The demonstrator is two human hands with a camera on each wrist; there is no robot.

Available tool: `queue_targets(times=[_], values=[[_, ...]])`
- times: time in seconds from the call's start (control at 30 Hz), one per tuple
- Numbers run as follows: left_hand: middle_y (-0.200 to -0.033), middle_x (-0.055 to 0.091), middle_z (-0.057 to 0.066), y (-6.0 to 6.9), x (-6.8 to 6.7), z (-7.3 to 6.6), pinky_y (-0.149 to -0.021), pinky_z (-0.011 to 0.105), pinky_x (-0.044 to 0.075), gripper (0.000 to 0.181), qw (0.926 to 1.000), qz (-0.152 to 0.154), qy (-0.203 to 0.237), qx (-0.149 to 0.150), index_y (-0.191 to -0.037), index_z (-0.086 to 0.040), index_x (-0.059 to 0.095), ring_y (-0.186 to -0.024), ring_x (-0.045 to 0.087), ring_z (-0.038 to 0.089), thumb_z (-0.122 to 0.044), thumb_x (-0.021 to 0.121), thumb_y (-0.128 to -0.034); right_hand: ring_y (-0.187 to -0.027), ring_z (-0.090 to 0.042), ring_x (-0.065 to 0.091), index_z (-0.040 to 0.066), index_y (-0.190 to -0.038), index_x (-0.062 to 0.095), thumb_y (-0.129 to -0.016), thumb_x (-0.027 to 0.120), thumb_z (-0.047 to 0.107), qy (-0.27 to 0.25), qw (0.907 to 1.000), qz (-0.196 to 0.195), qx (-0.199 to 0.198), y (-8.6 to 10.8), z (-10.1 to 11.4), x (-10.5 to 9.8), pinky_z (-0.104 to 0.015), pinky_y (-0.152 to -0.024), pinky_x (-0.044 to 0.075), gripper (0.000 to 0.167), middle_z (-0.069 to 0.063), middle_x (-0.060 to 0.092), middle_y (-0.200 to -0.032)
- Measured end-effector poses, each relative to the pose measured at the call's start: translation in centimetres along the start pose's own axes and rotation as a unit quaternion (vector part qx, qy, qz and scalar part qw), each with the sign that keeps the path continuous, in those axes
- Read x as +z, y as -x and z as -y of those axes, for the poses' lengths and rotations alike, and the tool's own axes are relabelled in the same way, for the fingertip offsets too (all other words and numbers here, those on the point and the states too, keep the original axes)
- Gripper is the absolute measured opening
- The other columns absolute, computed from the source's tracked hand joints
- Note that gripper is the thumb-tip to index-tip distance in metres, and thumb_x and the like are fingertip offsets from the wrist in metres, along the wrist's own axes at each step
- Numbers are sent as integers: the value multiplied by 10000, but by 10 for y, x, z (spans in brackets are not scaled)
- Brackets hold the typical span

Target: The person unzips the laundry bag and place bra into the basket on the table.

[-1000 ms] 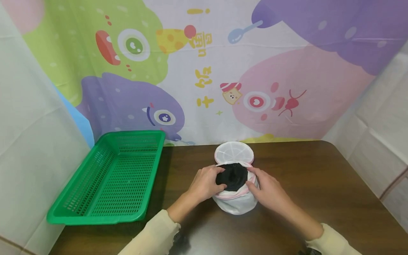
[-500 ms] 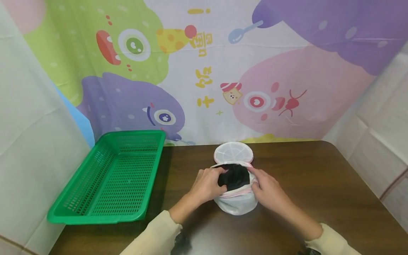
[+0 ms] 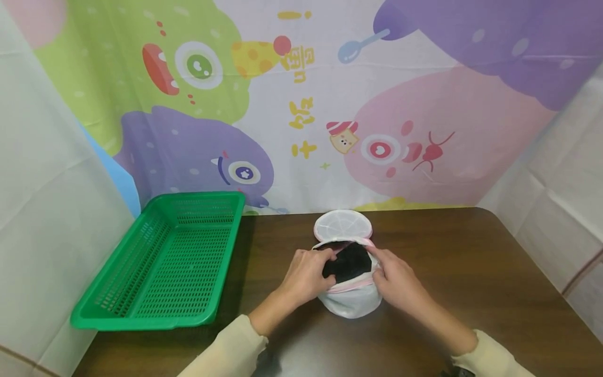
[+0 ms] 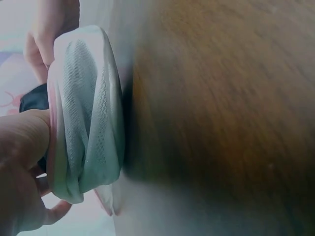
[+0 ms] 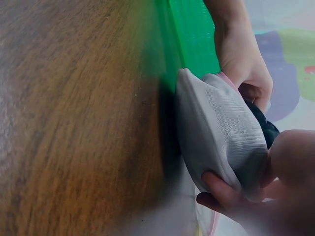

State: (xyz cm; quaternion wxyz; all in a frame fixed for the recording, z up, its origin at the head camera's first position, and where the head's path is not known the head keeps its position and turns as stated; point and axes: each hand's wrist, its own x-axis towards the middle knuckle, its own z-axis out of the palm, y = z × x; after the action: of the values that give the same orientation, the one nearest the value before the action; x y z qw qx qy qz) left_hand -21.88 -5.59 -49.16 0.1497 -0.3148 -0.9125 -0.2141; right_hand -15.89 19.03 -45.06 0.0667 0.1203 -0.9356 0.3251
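Note:
A white mesh laundry bag (image 3: 350, 305) with pink trim stands on the table, its round lid (image 3: 343, 226) folded back behind the opening. Inside sits a black cloth item (image 3: 352, 263), folded or rolled, filling most of the mouth. At the bag's left side my left hand (image 3: 303, 273) holds the rim, thumb and forefinger reaching over the opening against the black cloth. My right hand (image 3: 399, 280) grips the opposite rim; in the right wrist view its fingers (image 5: 221, 191) curl against the mesh. The bag's bottom and the lower part of the cloth are hidden.
A green plastic basket (image 3: 176, 272) with slotted walls stands on the left of the brown wooden table (image 3: 452, 246). Behind the table hangs a cartoon-printed cloth (image 3: 301, 115), and pale sheets (image 3: 556, 209) border the sides.
The black cloth has shifted right and tilted within the bag, uncovering a dark gap at the back left. My right thumb has drawn back to the rim, and the lid has slid slightly left.

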Motion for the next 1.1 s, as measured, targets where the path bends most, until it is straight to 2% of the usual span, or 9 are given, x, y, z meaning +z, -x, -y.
queue_targets(times=[0.1, 0.17, 0.37, 0.53, 0.63, 0.87, 1.0, 1.1], values=[[-1045, 889, 66, 1, -23, -16, -962, 538, 592, 285, 9995, -33, 299, -105, -1060, -113, 777, -926, 838, 252, -140, 921, -816, -1162, -401, 734, -45, -1541, 628, -994, 571, -42, 64, 9999, -74, -114, -1, 0, 0, -615, -1027, 613, 550, -266, 738, -1420], [-1032, 889, 46, 1, -29, -19, -960, 521, 592, 275, 9994, -124, 296, -124, -1035, -119, 767, -907, 832, 240, -110, 914, -803, -1175, -405, 737, -45, -1539, 632, -978, 566, -64, 87, 9998, -110, -165, -1, -1, -1, -606, -1018, 610, 565, -262, 740, -1421], [-1048, 888, 10, 2, -36, -17, -929, 467, 601, 281, 9983, -371, 297, -328, -1002, -145, 754, -902, 841, 221, -111, 912, -772, -1243, -438, 740, -40, -1547, 630, -941, 566, -104, 126, 9996, -112, -223, -1, -2, -2, -630, -1055, 600, 613, -258, 740, -1439], [-1071, 887, 26, 2, -38, -17, -884, 447, 639, 248, 9955, -470, 485, -668, -1016, -148, 757, -927, 839, 254, -119, 899, -815, -1226, -434, 739, -46, -1549, 625, -943, 566, -115, 79, 9996, -137, -226, -2, -2, -2, -620, -1041, 598, 613, -268, 737, -1442], [-1118, 880, 50, 1, -38, -17, -893, 448, 668, 279, 9952, -352, 432, -799, -1092, -131, 781, -978, 845, 285, -125, 894, -836, -1229, -438, 736, -43, -1554, 623, -948, 564, -113, 51, 9998, -119, -179, -2, -1, -3, -618, -1044, 599, 613, -272, 732, -1451], [-1349, 827, 134, -5, -40, -18, -1054, 479, 658, 492, 9936, 357, 416, -992, -1357, -65, 774, -1208, 820, 339, -147, 889, -886, -1253, -446, 735, -26, -1567, 617, -968, 576, -99, 24, 9999, -38, -103, -2, 0, -2, -631, -1069, 603, 605, -269, 723, -1470], [-1386, 813, 151, -9, -38, -18, -1103, 514, 629, 514, 9946, 475, 292, -877, -1390, -50, 765, -1278, 795, 343, -160, 877, -900, -1238, -442, 741, -31, -1556, 624, -965, 579, -93, 80, 9999, -51, -136, -2, 0, -1, -633, -1065, 609, 596, -262, 733, -1450], [-1393, 807, 157, -11, -33, -15, -1093, 613, 588, 529, 9944, 607, 318, -810, -1397, -41, 761, -1310, 762, 364, -179, 872, -898, -1227, -438, 745, -32, -1554, 626, -973, 571, -86, 97, 9998, -86, -163, -2, -1, 0, -624, -1052, 618, 586, -256, 739, -1433]])
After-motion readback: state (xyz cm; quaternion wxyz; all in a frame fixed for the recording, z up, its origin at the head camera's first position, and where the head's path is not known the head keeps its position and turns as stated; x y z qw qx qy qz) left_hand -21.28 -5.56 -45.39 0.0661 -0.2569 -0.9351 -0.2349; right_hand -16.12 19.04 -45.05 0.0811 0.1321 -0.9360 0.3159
